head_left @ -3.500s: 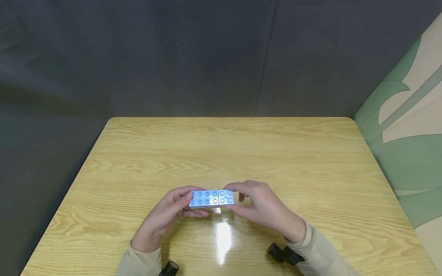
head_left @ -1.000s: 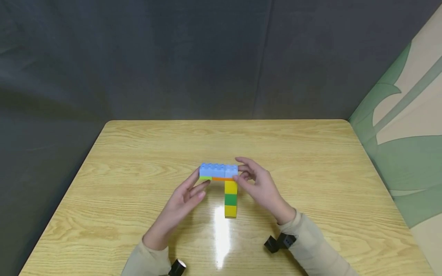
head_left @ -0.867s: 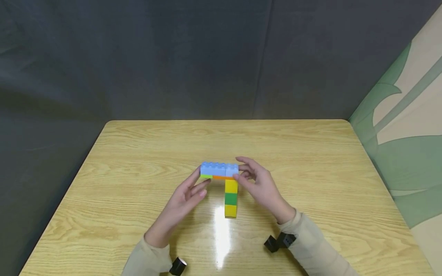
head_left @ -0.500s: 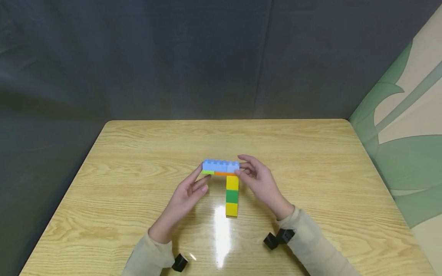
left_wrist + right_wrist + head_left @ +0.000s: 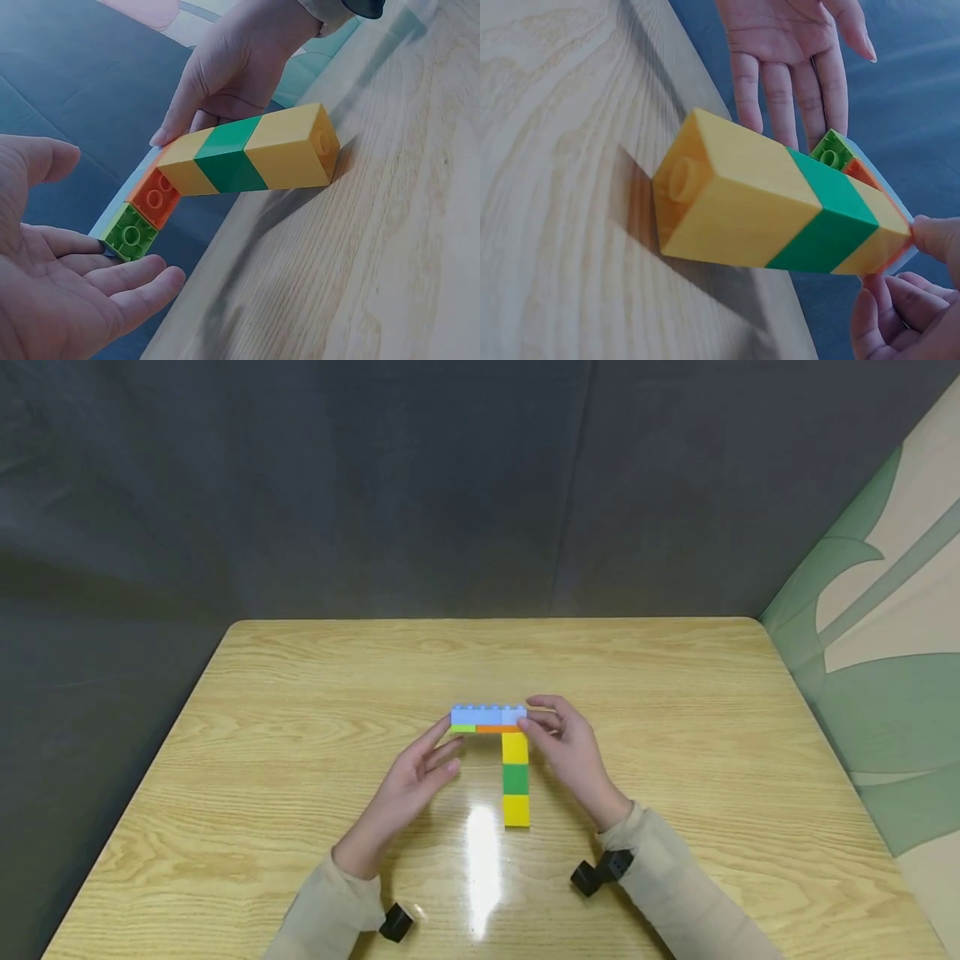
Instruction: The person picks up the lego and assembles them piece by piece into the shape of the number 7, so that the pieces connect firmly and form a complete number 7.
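Observation:
A building-block structure shaped like an upside-down L is held above the table. Two light blue blocks (image 5: 477, 716) run along its top, over a lime green block (image 5: 131, 234) and an orange block (image 5: 154, 196). From the right end extends a column (image 5: 515, 779) of yellow, green and yellow blocks, its hollow underside (image 5: 682, 180) showing in the right wrist view. My right hand (image 5: 567, 745) pinches the corner where bar and column meet. With fingers extended, my left hand (image 5: 412, 777) touches the bar's left end; its thumb stands apart from the blocks.
The wood-grain table (image 5: 300, 710) lies beneath, with a bright reflection near its front. Dark cloth (image 5: 405, 485) hangs behind and at the left; a green and beige patterned cloth (image 5: 892, 727) borders the right. Black wrist devices (image 5: 396, 922) sit at both sleeves.
The structure has tilted from studs facing me to its side facing me, bringing the column into view. My left hand's thumb has come off the blue block. Lately everything drifts slightly right and away.

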`<move>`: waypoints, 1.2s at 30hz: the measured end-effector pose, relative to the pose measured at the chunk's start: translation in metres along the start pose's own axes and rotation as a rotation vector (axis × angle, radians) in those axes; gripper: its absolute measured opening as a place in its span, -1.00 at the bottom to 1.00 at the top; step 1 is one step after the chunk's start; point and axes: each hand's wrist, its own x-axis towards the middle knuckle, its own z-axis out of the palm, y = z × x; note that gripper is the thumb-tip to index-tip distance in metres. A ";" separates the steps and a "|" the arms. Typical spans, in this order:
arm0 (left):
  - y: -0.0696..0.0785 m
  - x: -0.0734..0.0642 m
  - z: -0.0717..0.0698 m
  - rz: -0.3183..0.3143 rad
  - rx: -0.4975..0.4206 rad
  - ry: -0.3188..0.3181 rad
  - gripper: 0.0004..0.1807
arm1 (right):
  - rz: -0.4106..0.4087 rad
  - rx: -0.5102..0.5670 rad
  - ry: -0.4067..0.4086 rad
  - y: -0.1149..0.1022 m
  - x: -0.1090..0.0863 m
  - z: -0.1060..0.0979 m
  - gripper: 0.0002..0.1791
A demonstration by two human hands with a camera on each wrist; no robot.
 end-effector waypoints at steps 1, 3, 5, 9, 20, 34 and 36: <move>-0.001 0.001 0.000 -0.002 -0.003 -0.004 -0.29 | 0.003 0.000 0.012 0.001 0.001 0.000 -0.58; -0.001 0.004 0.001 -0.009 -0.005 -0.010 -0.28 | 0.001 -0.008 0.033 0.003 0.002 0.000 -0.60; -0.001 0.006 0.002 -0.019 -0.007 -0.013 -0.28 | -0.002 -0.014 0.048 0.004 0.003 -0.001 -0.63; -0.002 0.010 0.004 -0.037 -0.011 -0.017 -0.26 | -0.002 -0.019 0.070 0.004 0.003 -0.002 -0.67; -0.006 0.017 0.007 -0.098 -0.030 0.009 -0.22 | -0.009 -0.060 0.106 0.007 0.005 -0.002 -0.63; -0.020 0.024 0.004 -0.175 -0.097 0.026 -0.21 | 0.054 -0.112 0.003 0.014 0.006 -0.001 -0.55; -0.022 0.025 0.004 -0.184 -0.094 0.030 -0.22 | 0.058 -0.124 -0.017 0.015 0.006 -0.001 -0.54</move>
